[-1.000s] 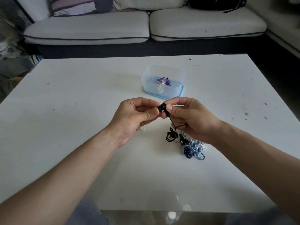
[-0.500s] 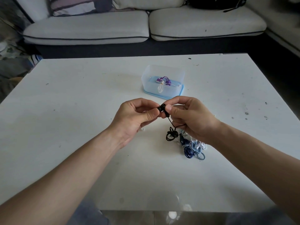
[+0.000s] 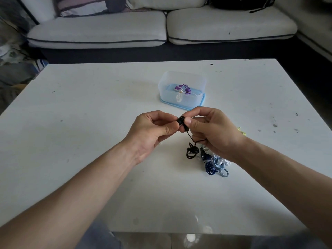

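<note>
Both hands meet above the white table point(image 3: 75, 108). The left hand point(image 3: 150, 133) and right hand point(image 3: 213, 132) pinch a black earbud point(image 3: 181, 120) (its cord point(image 3: 192, 151) hangs down, coiled).

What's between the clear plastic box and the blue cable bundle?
In the head view, the right hand, pinching the black earphone with the left hand, lies across that stretch.

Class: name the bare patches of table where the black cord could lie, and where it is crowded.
Bare: left half of the white table, past the left hand, and the strip along its front edge. Crowded: the blue and white cord pile by the right hand; the clear plastic box beyond.
</note>
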Demonstrator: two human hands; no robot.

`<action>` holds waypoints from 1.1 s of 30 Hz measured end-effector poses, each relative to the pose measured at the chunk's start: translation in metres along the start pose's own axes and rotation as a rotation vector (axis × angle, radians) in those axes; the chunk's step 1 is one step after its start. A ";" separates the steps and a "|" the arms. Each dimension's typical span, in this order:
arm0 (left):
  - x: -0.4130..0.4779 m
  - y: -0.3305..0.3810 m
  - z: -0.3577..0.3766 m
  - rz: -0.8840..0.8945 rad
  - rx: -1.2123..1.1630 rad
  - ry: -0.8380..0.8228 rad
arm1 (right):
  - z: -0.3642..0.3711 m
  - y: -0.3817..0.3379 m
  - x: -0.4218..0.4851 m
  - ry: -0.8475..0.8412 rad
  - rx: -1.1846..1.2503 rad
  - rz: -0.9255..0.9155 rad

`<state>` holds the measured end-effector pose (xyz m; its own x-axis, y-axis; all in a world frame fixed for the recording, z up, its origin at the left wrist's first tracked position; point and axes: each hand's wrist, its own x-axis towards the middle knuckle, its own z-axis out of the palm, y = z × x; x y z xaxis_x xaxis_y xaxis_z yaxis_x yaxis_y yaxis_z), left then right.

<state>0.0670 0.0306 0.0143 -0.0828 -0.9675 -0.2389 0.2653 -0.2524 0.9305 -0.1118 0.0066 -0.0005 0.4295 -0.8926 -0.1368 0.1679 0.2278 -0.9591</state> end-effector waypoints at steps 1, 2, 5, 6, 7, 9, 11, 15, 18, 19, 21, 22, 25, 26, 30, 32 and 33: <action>0.000 0.000 0.000 -0.005 -0.021 -0.002 | 0.000 0.000 0.000 -0.004 0.022 0.010; 0.000 0.000 0.000 -0.007 -0.038 -0.005 | 0.000 -0.001 0.000 -0.011 0.039 0.025; 0.000 0.001 0.000 -0.006 -0.053 -0.022 | -0.002 -0.005 0.000 -0.039 0.046 0.068; 0.000 0.002 0.000 -0.001 -0.048 -0.028 | -0.003 -0.006 0.000 -0.050 0.042 0.075; 0.000 0.003 0.000 0.006 -0.038 -0.030 | -0.003 -0.007 0.000 -0.053 0.034 0.073; 0.000 0.002 0.001 0.017 -0.019 -0.026 | -0.003 -0.008 0.000 -0.034 0.016 0.059; 0.001 0.001 0.001 0.025 -0.015 -0.017 | -0.002 -0.007 0.000 -0.016 0.018 0.055; 0.003 -0.002 0.002 0.018 -0.018 -0.004 | -0.001 -0.004 -0.001 -0.004 0.040 0.054; 0.002 -0.002 0.002 -0.026 -0.060 0.006 | -0.001 -0.004 -0.001 0.007 0.004 0.033; 0.001 -0.002 0.002 -0.044 -0.075 0.005 | -0.001 -0.005 -0.001 0.006 -0.014 0.022; 0.000 -0.001 0.003 -0.081 -0.106 0.000 | -0.002 -0.007 0.000 0.002 -0.049 -0.001; 0.000 -0.001 0.003 -0.098 -0.124 -0.003 | -0.002 -0.008 0.000 0.001 -0.067 -0.014; -0.001 -0.002 0.005 -0.126 -0.151 -0.014 | -0.003 -0.008 0.001 0.010 -0.103 -0.039; -0.001 -0.002 0.005 -0.127 -0.150 -0.017 | -0.004 -0.008 0.000 0.019 -0.114 -0.044; 0.000 -0.003 0.005 -0.091 -0.101 0.014 | -0.002 -0.006 0.000 0.043 -0.110 -0.045; 0.000 -0.002 0.005 -0.046 -0.026 0.038 | 0.000 -0.004 -0.001 0.033 -0.032 0.005; 0.000 -0.001 0.004 -0.030 -0.003 0.044 | 0.001 -0.003 -0.001 0.023 0.005 0.040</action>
<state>0.0627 0.0307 0.0144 -0.0483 -0.9591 -0.2789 0.2661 -0.2815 0.9219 -0.1117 0.0077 0.0031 0.4150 -0.8917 -0.1807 0.1555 0.2652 -0.9516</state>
